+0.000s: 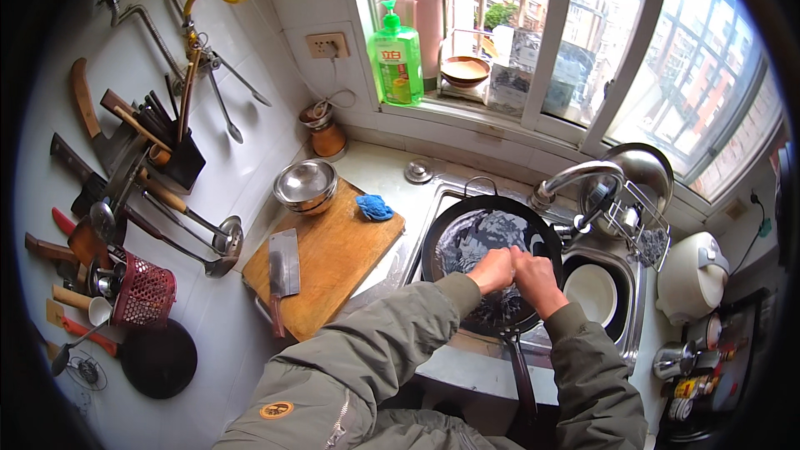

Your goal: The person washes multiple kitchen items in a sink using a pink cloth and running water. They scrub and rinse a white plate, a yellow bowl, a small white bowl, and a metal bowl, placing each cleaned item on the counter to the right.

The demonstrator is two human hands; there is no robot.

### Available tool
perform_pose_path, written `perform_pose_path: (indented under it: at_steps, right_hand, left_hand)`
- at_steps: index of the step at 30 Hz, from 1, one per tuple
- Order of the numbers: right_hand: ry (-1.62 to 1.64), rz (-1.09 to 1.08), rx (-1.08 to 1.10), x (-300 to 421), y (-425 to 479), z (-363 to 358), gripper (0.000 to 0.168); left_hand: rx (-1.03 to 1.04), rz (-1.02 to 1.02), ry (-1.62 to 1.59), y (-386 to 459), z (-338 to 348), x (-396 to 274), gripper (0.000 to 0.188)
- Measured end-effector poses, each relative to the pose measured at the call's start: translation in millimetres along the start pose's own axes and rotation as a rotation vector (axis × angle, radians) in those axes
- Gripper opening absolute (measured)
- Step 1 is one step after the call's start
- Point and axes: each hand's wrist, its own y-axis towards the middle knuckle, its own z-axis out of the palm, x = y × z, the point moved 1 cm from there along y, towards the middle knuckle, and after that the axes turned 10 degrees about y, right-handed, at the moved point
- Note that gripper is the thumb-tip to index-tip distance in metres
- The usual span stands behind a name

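Observation:
A black wok (431,244) with water in it rests over the steel double sink (640,300), its long handle pointing towards me. Above the water, my left hand (492,270) and my right hand (536,278) meet with fingers curled together. Whether something small is between the fingers cannot be told. The chrome faucet (584,172) stands behind the wok at the right. A white bowl (590,294) lies in the right basin. Left of the sink, a cleaver (285,262) and a blue cloth (374,207) lie on the wooden cutting board (340,256).
Stacked steel bowls (305,186) sit at the board's far corner. A green soap bottle (397,62) stands on the window sill. Knives, ladles and a black frying pan (158,358) hang on the left wall. A white rice cooker (692,278) stands right of the sink.

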Motion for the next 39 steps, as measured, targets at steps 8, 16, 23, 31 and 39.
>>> perform_pose_path:
  at_steps: [8,16,23,31,39]
  right_hand:
    - [0.549,0.243,0.248,7.9,0.7,-10.1,0.023]
    - [1.489,0.629,0.404,17.6,-40.2,3.3,0.005]
    - [2.185,0.908,0.364,48.3,-75.6,17.4,0.023]
    - [2.272,0.805,0.208,66.2,-98.4,14.1,0.019]
    - [0.827,0.932,-0.511,-30.7,-248.1,-27.3,0.049]
  left_hand:
    - [-0.186,0.248,0.462,-23.9,-19.7,-26.7,0.013]
    - [-0.152,0.864,0.687,-25.7,-44.3,-33.8,0.009]
    - [-0.228,1.121,0.857,-34.7,-52.5,-44.5,0.008]
    - [-0.204,1.132,0.817,-50.5,-42.8,-57.3,0.013]
    - [-0.567,0.229,0.345,-106.7,-125.9,-9.5,0.051]
